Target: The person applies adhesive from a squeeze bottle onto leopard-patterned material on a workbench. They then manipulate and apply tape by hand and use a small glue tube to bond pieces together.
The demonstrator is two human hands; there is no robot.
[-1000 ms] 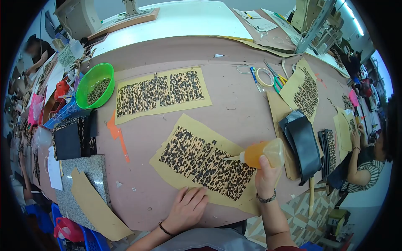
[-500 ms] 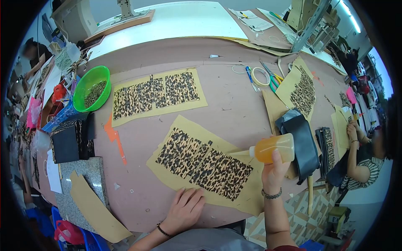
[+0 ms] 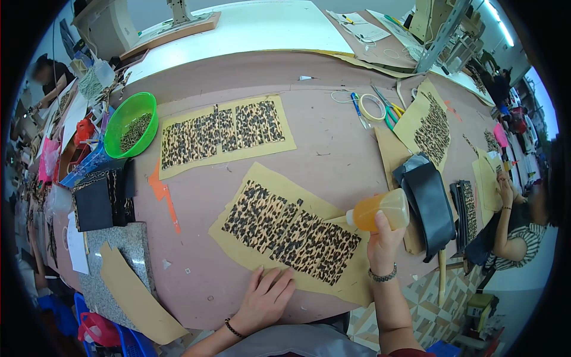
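The right hand is grasping a bottle above the right edge of the paper carrying leopard-print pieces; the left hand, unclenched, is resting at its near edge; bare table is lying open beyond.

From here I see open counter between the far leopard-print panel and the tape roll, room enough to reach through; rightward, just past the bottle, a black bundle (bulky thing) blocks the way.
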